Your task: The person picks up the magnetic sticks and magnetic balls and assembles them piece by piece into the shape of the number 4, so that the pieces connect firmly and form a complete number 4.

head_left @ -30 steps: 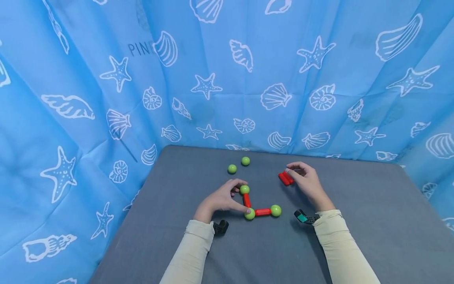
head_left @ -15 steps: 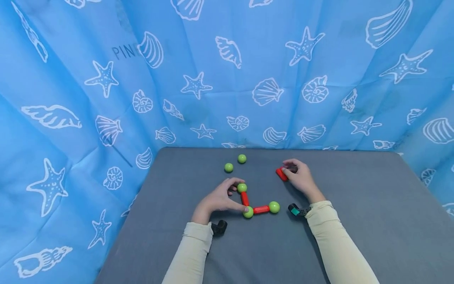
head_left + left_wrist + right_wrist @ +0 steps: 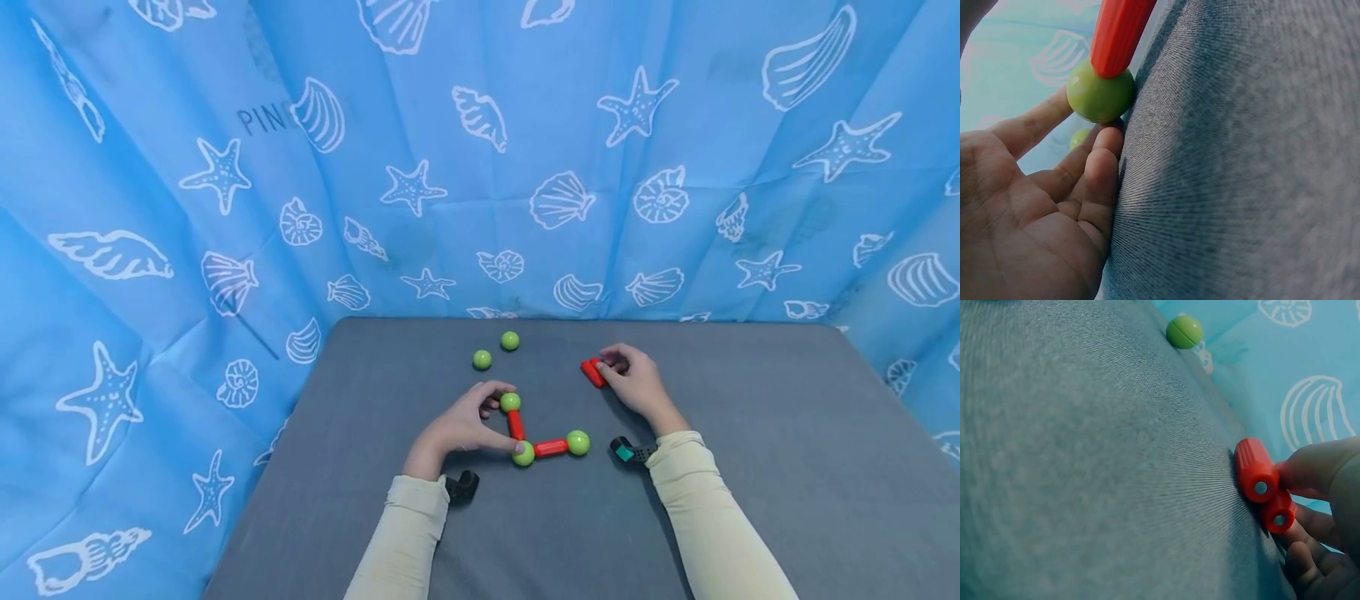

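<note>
An L-shaped piece of magnetic toy, made of red rods [image 3: 551,448] joined to green balls [image 3: 577,442], lies on the grey tabletop. My left hand [image 3: 468,421] spans one arm of it, thumb on the corner ball [image 3: 524,455] and fingers against the far end ball [image 3: 1101,94]. Farther off to the right, my right hand [image 3: 633,379] pinches at two red magnetic rods [image 3: 1255,469] lying side by side. Their ends show small metal discs in the right wrist view. The thumb touches the upper rod; other fingers are partly hidden behind the rods.
Two loose green balls [image 3: 482,360] [image 3: 510,341] rest near the back edge of the grey table [image 3: 750,467]. A blue curtain [image 3: 450,217] with white shell prints hangs behind and at the sides. Black wrist straps [image 3: 630,451] sit on both arms.
The head view has shifted slightly. My right fingers have shifted a little about the red rods, two of which now show side by side. My left hand keeps its hold on the L-shaped piece.
</note>
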